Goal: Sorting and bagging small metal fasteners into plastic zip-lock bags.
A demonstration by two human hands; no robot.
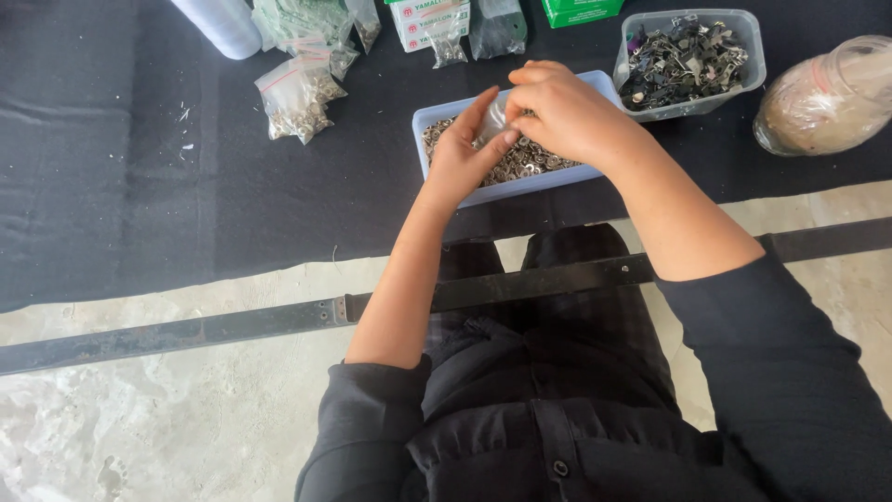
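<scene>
Head view. I am looking down on both hands working together above centre of the frame, over a pale blue tray (437, 119) filled with small metal rings. The left hand (462, 158) is pinching a small clear bag (492, 119) from below, its grip clamped on the bag between thumb and fingers; the right hand (562, 110) is closing over the bag's top from above, its grip also clamped on it. The bag is sitting between the two hands, directly above the ring tray, so anything spilling is falling back into the tray. To do this step well, I judge that the bag's mouth should be kept upright and held over the tray's middle, with the pinch staying light enough not to crease the film.

Around the hands: a clear tub of dark metal clips (692, 58) is standing just beside the tray, at upper right; a rounded plastic jar (827, 93) is lying at the far right edge; filled small bags (299, 93) are lying at upper left on the dark counter (139, 167), well apart from the hands. The tub, close to the right wrist, looks the likeliest thing to be knocked.
</scene>
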